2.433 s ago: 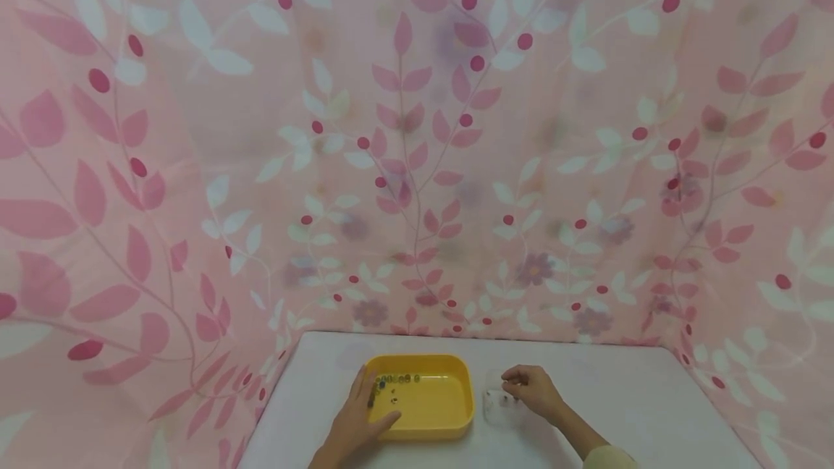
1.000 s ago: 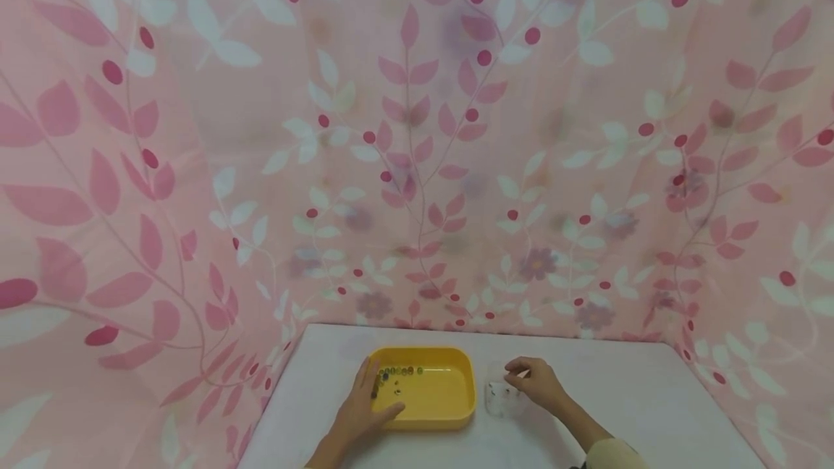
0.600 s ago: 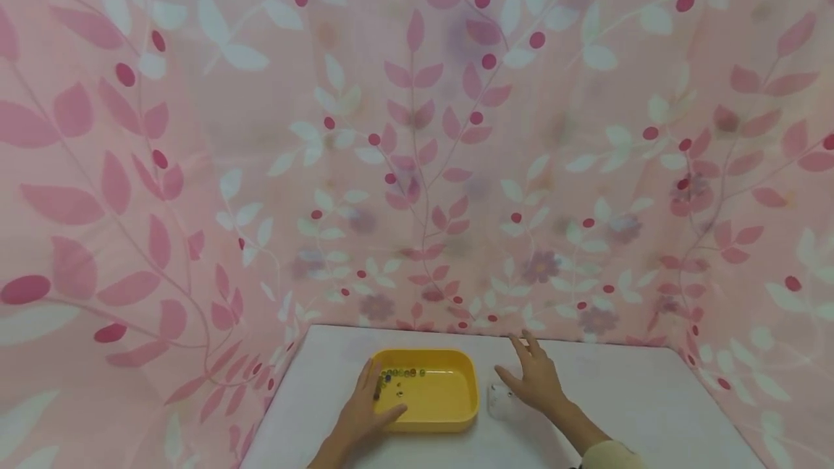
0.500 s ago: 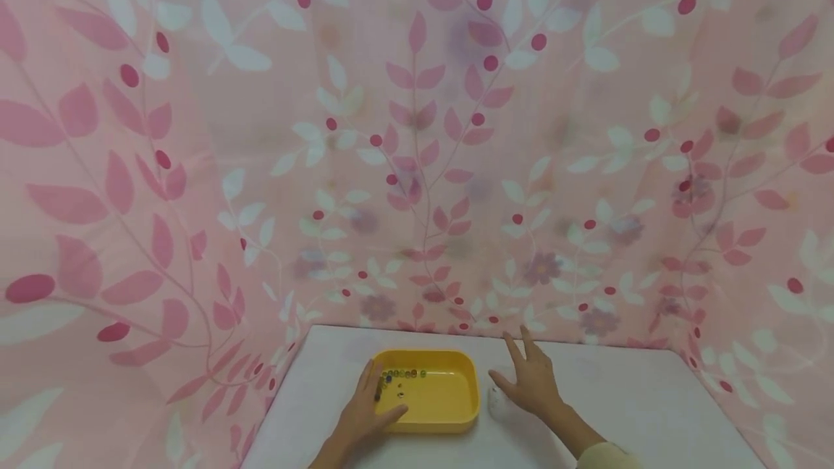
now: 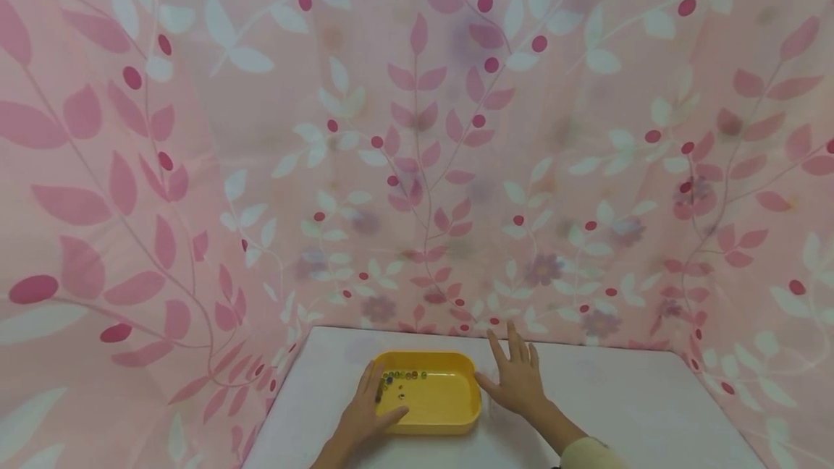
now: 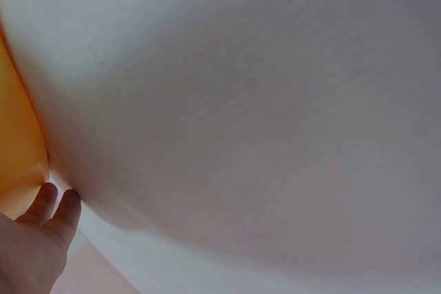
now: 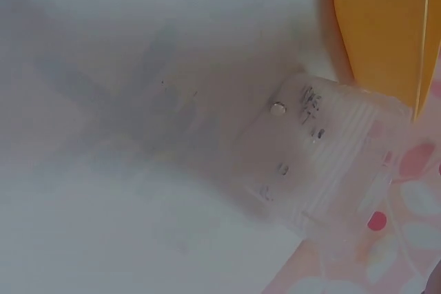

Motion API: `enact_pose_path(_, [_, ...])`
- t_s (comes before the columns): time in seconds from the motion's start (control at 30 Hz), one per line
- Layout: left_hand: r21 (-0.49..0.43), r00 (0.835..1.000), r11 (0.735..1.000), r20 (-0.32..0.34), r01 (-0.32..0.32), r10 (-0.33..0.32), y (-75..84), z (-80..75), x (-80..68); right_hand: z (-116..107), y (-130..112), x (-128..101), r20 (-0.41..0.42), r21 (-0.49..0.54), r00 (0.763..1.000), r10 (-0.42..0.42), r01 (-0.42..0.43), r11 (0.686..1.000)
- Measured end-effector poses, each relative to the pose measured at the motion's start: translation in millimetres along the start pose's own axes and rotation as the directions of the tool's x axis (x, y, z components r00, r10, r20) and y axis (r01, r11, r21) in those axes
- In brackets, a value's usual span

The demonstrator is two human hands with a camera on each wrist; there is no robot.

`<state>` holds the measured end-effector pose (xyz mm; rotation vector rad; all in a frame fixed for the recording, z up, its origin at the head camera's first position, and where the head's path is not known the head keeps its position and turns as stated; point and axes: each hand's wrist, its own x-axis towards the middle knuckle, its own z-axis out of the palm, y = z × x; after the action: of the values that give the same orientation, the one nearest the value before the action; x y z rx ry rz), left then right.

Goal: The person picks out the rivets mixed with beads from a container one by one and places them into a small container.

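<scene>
Yellow tray [image 5: 449, 411] sits on the white counter [image 5: 625, 411] at about 6 o'clock in the head view, near the pink leaf-print curtain [image 5: 417, 129] that walls the space. A short row of small dark beads [image 5: 400, 376] lies along the tray's far inner edge, toward 11 o'clock within it.

The left hand [image 5: 365, 415] rests on the tray's left rim, fingers relaxed over the edge and the thumb lying inside on the tray floor; it grips nothing. It has kept that place through all the earlier frames.

The right hand [image 5: 515, 378] is spread flat with straight fingers just to the right of the tray, at its 3 o'clock, holding nothing. A second ago it was curled at the top of a small clear plastic container [image 7: 324, 163] beside the tray; since then it has opened and slid toward the tray, and in the head view it now covers that container. The right wrist view shows the container standing on the counter just beside the tray's corner, with a small bead [image 7: 278, 108] in it.
</scene>
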<state>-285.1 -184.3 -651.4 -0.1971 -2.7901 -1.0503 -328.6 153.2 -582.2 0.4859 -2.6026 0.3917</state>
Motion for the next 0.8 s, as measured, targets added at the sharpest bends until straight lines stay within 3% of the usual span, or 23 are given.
enact_pose_path(0.33, [-0.003, 1.000, 1.000, -0.002, 0.006, -0.006, -0.3, 0.2, 2.0, 3.0, -19.3, 1.0, 0.044, 0.058, 0.999, -0.004, 0.001, 0.998])
enact_pose_path(0.63, [-0.001, 1.000, 1.000, 0.007, 0.023, -0.023, -1.3, 2.0, 2.1, 14.5, -31.1, 0.4, 0.024, 0.033, 0.999, -0.043, 0.042, 0.999])
enact_pose_path(0.8, [-0.011, 1.000, 1.000, 0.004, -0.008, 0.008, -2.3, 1.1, 0.6, 22.3, -35.2, -0.8, 0.028, 0.018, 0.998, -0.057, 0.056, 0.998])
